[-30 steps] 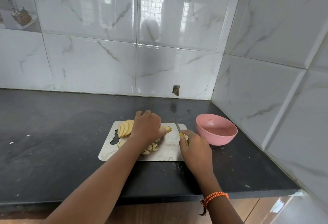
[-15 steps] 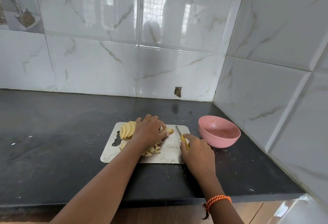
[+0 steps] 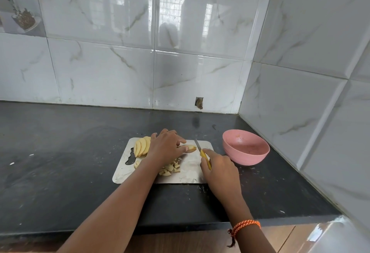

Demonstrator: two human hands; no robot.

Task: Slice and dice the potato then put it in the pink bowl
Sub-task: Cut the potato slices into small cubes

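A steel cutting board [image 3: 188, 174] lies on the black counter. My left hand [image 3: 166, 146] holds down a potato slice [image 3: 190, 148] at the board's far middle, thumb and fingers curled onto it. Just right of that slice, my right hand [image 3: 219, 167] grips a yellow-handled knife [image 3: 202, 152], blade pointing away from me. Fanned potato slices [image 3: 142, 146] lie at the board's far left. Diced potato pieces [image 3: 170, 169] sit near my left wrist, partly hidden by it. The pink bowl [image 3: 245, 147] stands right of the board, with only small specks inside.
Tiled walls close the corner behind and to the right of the pink bowl. The black counter [image 3: 60, 152] stretches left of the board, with small white scraps on it. Its front edge runs just below my forearms.
My hands stay in much the same place on the board. The knife blade sits slightly closer to the potato slice than before. The camera view has shifted a little.
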